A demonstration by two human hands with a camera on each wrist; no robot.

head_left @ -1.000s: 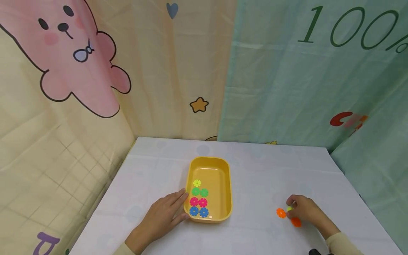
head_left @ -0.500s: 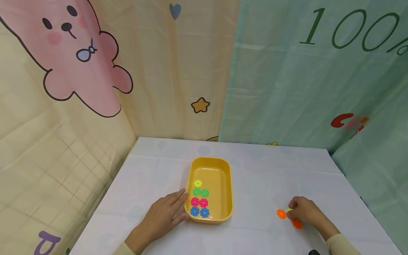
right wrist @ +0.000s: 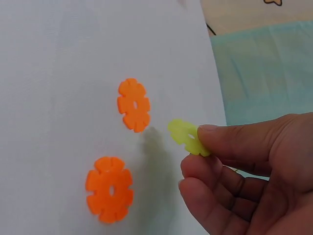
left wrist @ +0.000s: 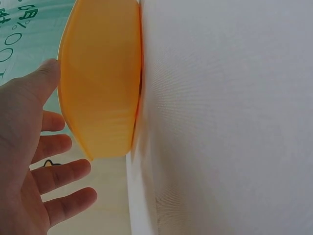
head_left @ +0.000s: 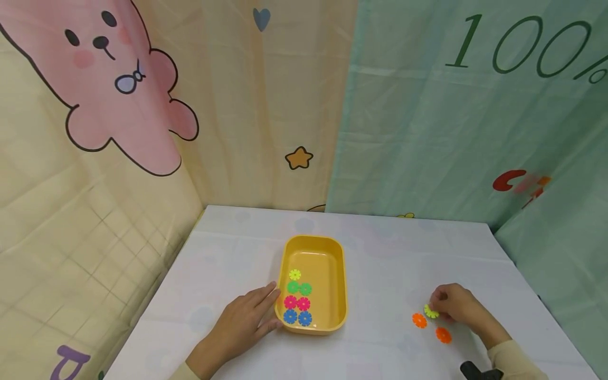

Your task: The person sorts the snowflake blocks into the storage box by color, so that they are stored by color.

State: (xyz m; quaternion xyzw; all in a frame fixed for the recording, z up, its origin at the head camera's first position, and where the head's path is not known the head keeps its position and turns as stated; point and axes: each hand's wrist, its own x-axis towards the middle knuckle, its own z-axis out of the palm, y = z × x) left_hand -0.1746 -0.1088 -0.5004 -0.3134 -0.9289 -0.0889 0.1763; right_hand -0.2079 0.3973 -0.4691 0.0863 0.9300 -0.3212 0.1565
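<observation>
Between thumb and forefinger, my right hand (head_left: 458,305) pinches a yellow-green notched plastic disc (right wrist: 187,136), raised a little off the table in the right wrist view. Two orange discs of the same flower shape lie flat nearby: one orange disc (head_left: 419,320) to the left, another orange disc (head_left: 444,335) just below the hand. My left hand (head_left: 242,319) touches the left rim of a yellow tray (head_left: 345,285) with its fingers extended. Along the tray's left side lie a yellow disc (head_left: 295,274), two green discs (head_left: 293,287), two pink discs (head_left: 290,302) and two blue discs (head_left: 290,316).
A white cloth covers the table (head_left: 380,264). Printed curtains (head_left: 266,105) stand behind it and along both sides. A black object (head_left: 480,372) shows at the bottom edge, by the right sleeve.
My right hand has lifted the yellow-green disc slightly up and away from the orange discs, which show more fully now. The left hand stays at the tray.
</observation>
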